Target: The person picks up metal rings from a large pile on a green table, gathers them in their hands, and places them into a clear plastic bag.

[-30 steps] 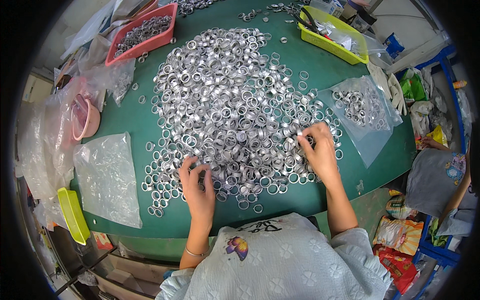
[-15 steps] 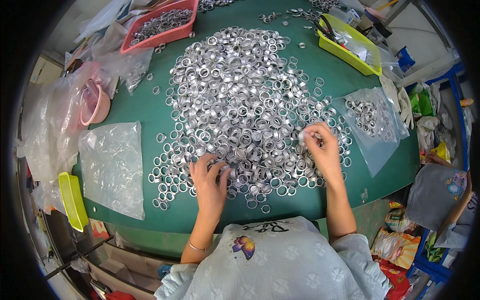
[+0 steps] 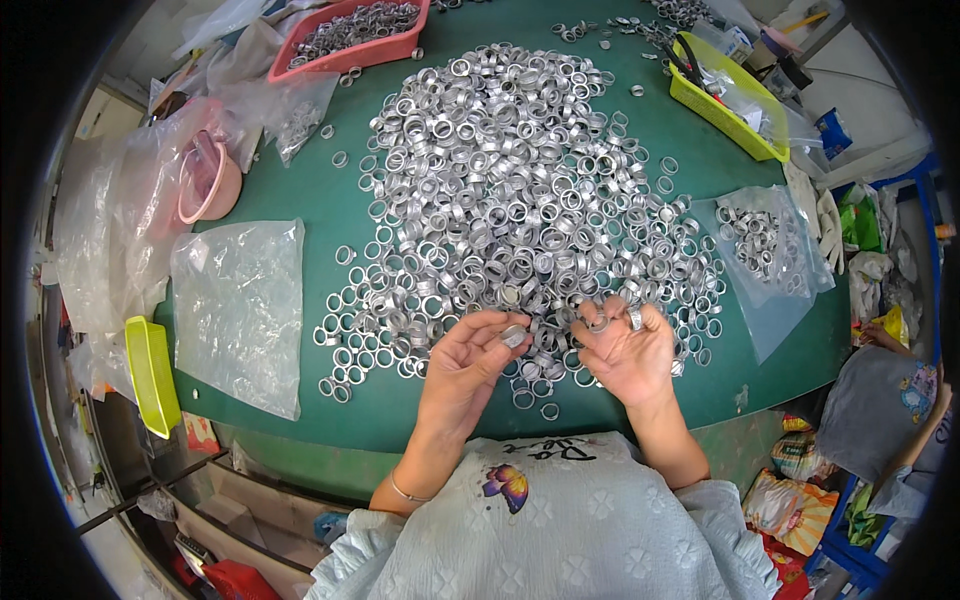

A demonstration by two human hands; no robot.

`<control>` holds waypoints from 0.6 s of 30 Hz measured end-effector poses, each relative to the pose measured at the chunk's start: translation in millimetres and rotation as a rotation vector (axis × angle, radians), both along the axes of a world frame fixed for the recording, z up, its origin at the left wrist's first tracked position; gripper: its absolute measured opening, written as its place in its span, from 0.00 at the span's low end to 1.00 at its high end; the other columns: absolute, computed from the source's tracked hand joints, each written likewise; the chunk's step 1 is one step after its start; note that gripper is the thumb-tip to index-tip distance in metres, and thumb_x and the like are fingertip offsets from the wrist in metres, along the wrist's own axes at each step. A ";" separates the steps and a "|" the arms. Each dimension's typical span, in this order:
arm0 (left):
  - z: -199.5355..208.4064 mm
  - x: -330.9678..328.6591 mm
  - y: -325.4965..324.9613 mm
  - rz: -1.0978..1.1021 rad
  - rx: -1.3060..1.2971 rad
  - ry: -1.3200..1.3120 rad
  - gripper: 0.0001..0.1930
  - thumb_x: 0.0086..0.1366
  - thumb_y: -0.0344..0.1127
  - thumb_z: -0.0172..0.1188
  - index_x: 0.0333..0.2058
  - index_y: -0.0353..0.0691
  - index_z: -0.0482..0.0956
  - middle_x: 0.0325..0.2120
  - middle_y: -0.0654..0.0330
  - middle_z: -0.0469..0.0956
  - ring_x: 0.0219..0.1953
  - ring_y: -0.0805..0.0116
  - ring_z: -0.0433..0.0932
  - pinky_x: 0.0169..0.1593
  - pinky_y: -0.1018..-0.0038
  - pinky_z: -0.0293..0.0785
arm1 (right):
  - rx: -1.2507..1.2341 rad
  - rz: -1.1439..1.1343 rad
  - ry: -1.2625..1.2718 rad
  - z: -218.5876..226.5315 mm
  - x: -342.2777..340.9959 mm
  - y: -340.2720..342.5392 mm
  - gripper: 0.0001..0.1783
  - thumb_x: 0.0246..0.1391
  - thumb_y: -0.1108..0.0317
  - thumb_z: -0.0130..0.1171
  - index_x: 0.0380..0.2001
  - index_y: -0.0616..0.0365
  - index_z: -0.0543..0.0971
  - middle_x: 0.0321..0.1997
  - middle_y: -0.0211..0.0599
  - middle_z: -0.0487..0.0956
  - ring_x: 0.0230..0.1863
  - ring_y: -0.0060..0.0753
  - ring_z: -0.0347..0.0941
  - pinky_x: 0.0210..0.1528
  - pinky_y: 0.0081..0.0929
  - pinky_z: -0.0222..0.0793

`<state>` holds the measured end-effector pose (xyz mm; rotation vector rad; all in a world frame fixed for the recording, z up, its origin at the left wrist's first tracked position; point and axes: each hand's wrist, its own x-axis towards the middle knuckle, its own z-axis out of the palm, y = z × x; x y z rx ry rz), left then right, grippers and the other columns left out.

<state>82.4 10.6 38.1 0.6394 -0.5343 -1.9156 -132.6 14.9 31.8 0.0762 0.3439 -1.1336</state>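
Note:
A big heap of silver metal rings (image 3: pixel 520 190) covers the middle of a green table (image 3: pixel 300 190). My left hand (image 3: pixel 465 365) is raised palm-up at the heap's near edge and pinches one ring (image 3: pixel 514 336) between thumb and fingers. My right hand (image 3: pixel 625 350) is beside it, palm-up, with a few rings (image 3: pixel 633 318) held at its fingertips. Both hands sit close together, just above loose rings at the table's front edge.
A clear plastic bag (image 3: pixel 240 310) lies flat at the left and another with rings (image 3: pixel 765 245) at the right. A red tray of rings (image 3: pixel 350 35), yellow trays (image 3: pixel 725 100) (image 3: pixel 152 375) and a pink bowl (image 3: pixel 210 180) ring the table. Another person sits at the far right (image 3: pixel 880 400).
Both hands have lifted off the heap and turned palm-up, coming together near the front edge with rings picked up in them. The view has shifted slightly.

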 end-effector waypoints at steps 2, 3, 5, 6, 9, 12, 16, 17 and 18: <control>3.8 -2.3 1.1 -0.008 0.023 0.031 0.16 0.59 0.24 0.57 0.47 0.34 0.70 0.47 0.49 0.73 0.49 0.62 0.73 0.56 0.65 0.67 | 0.020 -0.005 0.033 -0.7 3.3 -0.6 0.16 0.42 0.62 0.45 0.30 0.57 0.77 0.35 0.36 0.68 0.33 0.36 0.62 0.27 0.27 0.57; 5.9 -3.8 2.5 -0.013 0.030 0.051 0.17 0.59 0.24 0.58 0.47 0.34 0.70 0.47 0.49 0.73 0.50 0.63 0.72 0.56 0.65 0.67 | 0.041 -0.014 0.061 -0.3 4.7 1.2 0.16 0.42 0.63 0.45 0.31 0.58 0.77 0.37 0.37 0.70 0.35 0.37 0.64 0.29 0.29 0.60; 14.4 -9.9 7.1 0.030 -0.151 -0.323 0.18 0.56 0.21 0.59 0.46 0.34 0.71 0.46 0.51 0.74 0.47 0.61 0.74 0.55 0.68 0.67 | 0.083 -0.033 0.117 0.2 7.9 5.5 0.17 0.42 0.64 0.44 0.32 0.59 0.77 0.40 0.40 0.72 0.39 0.40 0.68 0.32 0.33 0.65; 17.2 -12.8 9.5 0.057 -0.241 -0.512 0.19 0.54 0.20 0.59 0.46 0.34 0.72 0.45 0.52 0.75 0.46 0.61 0.75 0.54 0.69 0.67 | 0.053 -0.016 0.133 0.7 12.3 7.9 0.18 0.42 0.64 0.44 0.34 0.60 0.76 0.41 0.41 0.73 0.40 0.41 0.68 0.36 0.35 0.65; 10.8 -24.0 10.2 0.175 -0.810 -0.989 0.18 0.50 0.18 0.60 0.42 0.35 0.75 0.43 0.53 0.76 0.47 0.58 0.74 0.55 0.67 0.66 | 0.016 0.033 0.129 3.2 26.7 12.9 0.21 0.43 0.64 0.44 0.40 0.61 0.75 0.43 0.41 0.74 0.43 0.41 0.70 0.44 0.39 0.65; 7.3 -34.2 3.5 0.070 -0.938 -1.086 0.20 0.47 0.17 0.60 0.41 0.37 0.77 0.43 0.52 0.77 0.54 0.53 0.70 0.60 0.59 0.58 | 0.115 0.018 0.108 1.2 35.8 14.7 0.23 0.44 0.64 0.43 0.45 0.60 0.73 0.45 0.39 0.76 0.45 0.36 0.70 0.48 0.36 0.63; 8.7 -37.5 -6.2 0.164 -0.919 -1.115 0.21 0.48 0.17 0.58 0.44 0.37 0.75 0.50 0.49 0.72 0.57 0.50 0.67 0.62 0.54 0.53 | 0.171 -0.020 0.092 -5.7 27.0 13.7 0.21 0.45 0.65 0.42 0.42 0.58 0.75 0.44 0.38 0.75 0.41 0.36 0.71 0.42 0.34 0.64; 11.4 -38.4 -9.6 0.256 -0.889 -1.127 0.21 0.48 0.17 0.58 0.44 0.37 0.75 0.50 0.49 0.71 0.56 0.50 0.68 0.61 0.55 0.54 | 0.123 -0.022 0.104 -3.5 19.8 13.6 0.21 0.45 0.65 0.42 0.41 0.58 0.75 0.44 0.39 0.75 0.40 0.37 0.71 0.39 0.33 0.65; 5.4 -37.7 -14.7 0.309 -0.811 -1.157 0.21 0.49 0.19 0.59 0.44 0.38 0.75 0.49 0.51 0.71 0.52 0.51 0.69 0.58 0.55 0.58 | 0.076 -0.027 0.122 -0.2 12.2 12.8 0.20 0.45 0.65 0.42 0.41 0.59 0.76 0.43 0.40 0.75 0.39 0.38 0.71 0.36 0.32 0.65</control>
